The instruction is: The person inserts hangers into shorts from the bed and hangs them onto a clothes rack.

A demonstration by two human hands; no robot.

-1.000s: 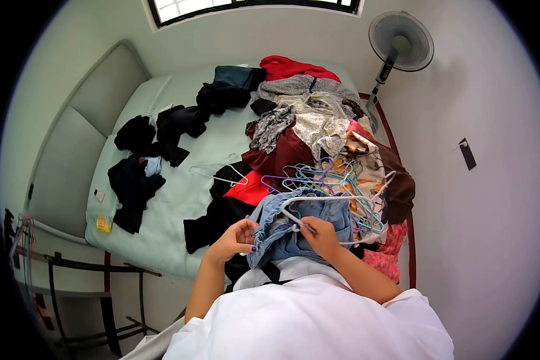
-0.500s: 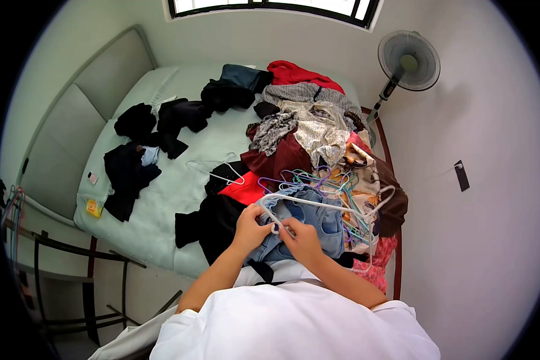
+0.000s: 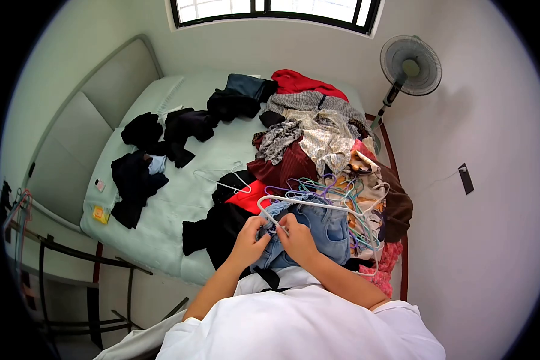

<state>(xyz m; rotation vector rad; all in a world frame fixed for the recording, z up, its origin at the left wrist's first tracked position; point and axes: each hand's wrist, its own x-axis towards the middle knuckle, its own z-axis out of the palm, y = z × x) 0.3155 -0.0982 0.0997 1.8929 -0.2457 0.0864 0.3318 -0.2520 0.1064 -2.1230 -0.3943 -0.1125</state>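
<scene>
Light blue denim jeans (image 3: pixel 327 231) lie bunched in front of me at the bed's near edge. A white hanger (image 3: pixel 324 204) lies across them, its hook pointing right. My left hand (image 3: pixel 251 237) pinches the gathered denim at the waist by the hanger's left end. Close beside it, my right hand (image 3: pixel 295 235) is closed on the hanger's left end, fingertips nearly meeting the left ones. What lies between the fingertips is partly hidden.
Colored hangers (image 3: pixel 348 191) lie beyond the jeans, on piled clothes (image 3: pixel 327 138). Black garments (image 3: pixel 137 180) lie on the bed (image 3: pixel 162 240) at left. Another white hanger (image 3: pixel 222 174) is mid-bed. A fan (image 3: pixel 410 66) stands back right; a dark rack (image 3: pixel 72 255) is lower left.
My left hand has moved right and up, close to my right hand. My right hand has moved left to the hanger's end. The hanger has shifted left over the denim.
</scene>
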